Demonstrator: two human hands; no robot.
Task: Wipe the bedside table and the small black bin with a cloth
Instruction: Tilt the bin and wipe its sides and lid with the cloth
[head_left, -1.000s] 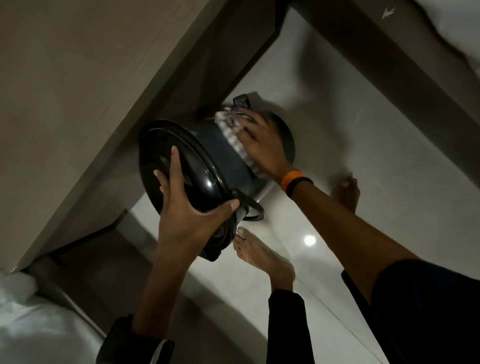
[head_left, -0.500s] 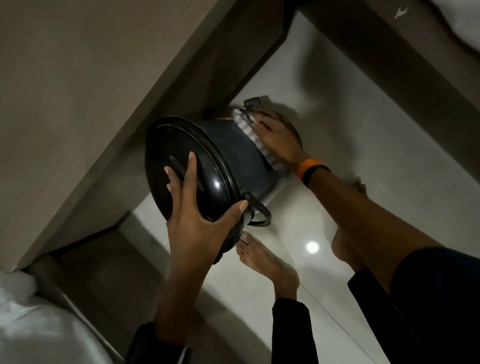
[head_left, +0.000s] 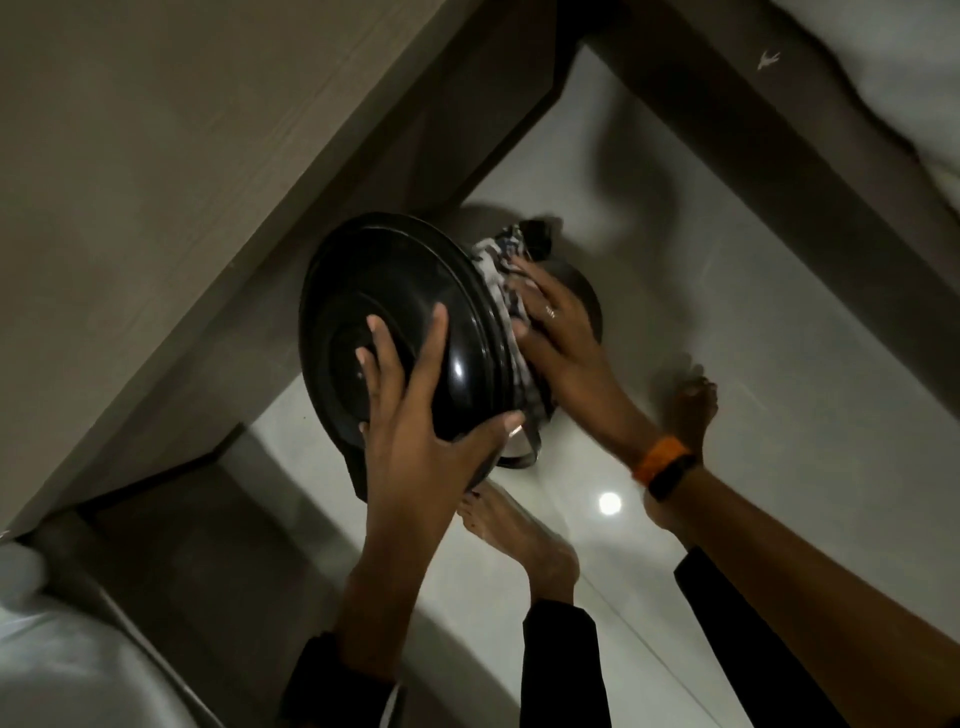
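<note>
The small black bin (head_left: 384, 291) is held off the floor and tilted, its glossy round lid facing me. My left hand (head_left: 415, 431) is spread over the lid's lower right part and grips its rim. My right hand (head_left: 556, 338) presses a black-and-white patterned cloth (head_left: 501, 270) against the bin's side, just behind the lid rim. The bin's body is mostly hidden behind the lid and the cloth. The brown bedside table (head_left: 156, 171) fills the upper left, close beside the bin.
A glossy pale tiled floor (head_left: 727, 364) lies below, with a light reflection on it. My two bare feet (head_left: 524, 540) stand under the bin. A brown bed frame (head_left: 779, 145) with white bedding runs along the upper right. White bedding also shows at the bottom left.
The bin has turned so its lid faces me more squarely. My right hand with the cloth has slid along the bin's side from near the base up to the lid rim.
</note>
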